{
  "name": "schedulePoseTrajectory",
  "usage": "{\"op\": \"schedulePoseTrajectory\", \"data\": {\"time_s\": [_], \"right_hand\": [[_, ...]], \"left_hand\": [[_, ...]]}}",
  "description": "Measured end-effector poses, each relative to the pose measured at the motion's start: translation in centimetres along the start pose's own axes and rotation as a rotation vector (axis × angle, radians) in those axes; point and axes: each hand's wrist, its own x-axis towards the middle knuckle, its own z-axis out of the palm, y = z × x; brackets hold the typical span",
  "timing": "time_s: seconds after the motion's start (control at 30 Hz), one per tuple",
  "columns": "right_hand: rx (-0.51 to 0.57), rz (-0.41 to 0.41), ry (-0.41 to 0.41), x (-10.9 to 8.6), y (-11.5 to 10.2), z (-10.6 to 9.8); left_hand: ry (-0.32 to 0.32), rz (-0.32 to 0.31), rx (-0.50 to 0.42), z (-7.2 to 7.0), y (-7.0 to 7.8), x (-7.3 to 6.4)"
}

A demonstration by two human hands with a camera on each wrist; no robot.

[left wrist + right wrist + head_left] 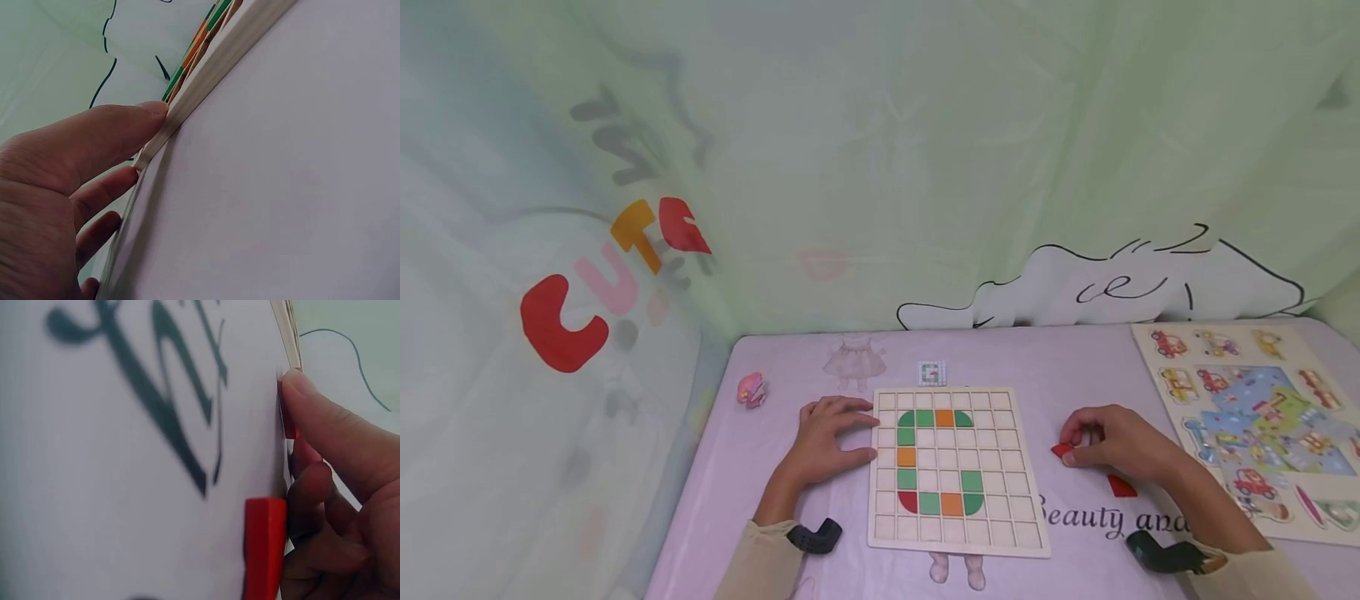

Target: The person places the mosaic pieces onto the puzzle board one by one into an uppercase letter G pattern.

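A wooden grid board (1033, 537) lies on the table, holding green, orange and red tiles set in a G-like shape. My left hand (826, 442) rests at the board's left edge, thumb and fingertips touching its side with the fingers fairly straight. To the right of the board, my right hand (1116, 442) pinches a red tile (1061, 450) between thumb and fingers, low over the cloth. A second red tile (1122, 486) lies just below that hand; in the right wrist view this loose red tile (265, 547) stands out close to the curled fingers.
Behind the board lies a small pattern card (932, 372) with a similar letter. A pink toy-like object (750, 389) sits at the back left. On the right is a vehicle picture puzzle (1157, 367). Printed curtains (880, 167) hang behind the table.
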Motion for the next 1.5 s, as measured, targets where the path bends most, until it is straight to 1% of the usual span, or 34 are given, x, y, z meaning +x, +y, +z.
{"op": "schedulePoseTrajectory", "data": {"time_s": [0.3, 0.57, 0.87, 1.07, 1.17, 1.3, 1.4, 1.5], "right_hand": [[-0.007, -0.021, 0.013, -0.3, 0.2, 0.1], [-0.007, -0.031, 0.006, -0.3, 0.1, 0.2], [0.064, -0.049, -0.035, -0.5, 0.2, -0.1], [0.1, -0.031, -0.063, -0.4, -0.1, -0.1], [0.111, -0.039, -0.072, -0.2, -0.4, 0.0], [0.097, -0.057, -0.071, 0.0, -1.3, 0.4], [0.086, -0.094, -0.073, 0.2, -2.2, 0.9], [0.11, -0.129, -0.086, 0.5, -3.4, 1.4]], "left_hand": [[-0.001, 0.002, -0.005, 0.0, 0.1, 0.0], [-0.005, 0.0, -0.009, -0.1, 0.1, 0.0], [-0.013, -0.013, -0.021, -0.3, 0.4, 0.0], [-0.012, -0.017, -0.006, -0.3, 0.4, 0.0], [-0.005, -0.011, -0.009, -0.3, 0.4, 0.0], [-0.008, -0.009, -0.01, -0.3, 0.4, 0.0], [-0.015, -0.014, -0.008, -0.3, 0.4, 0.0], [-0.014, -0.017, -0.014, -0.3, 0.5, 0.0]]}}
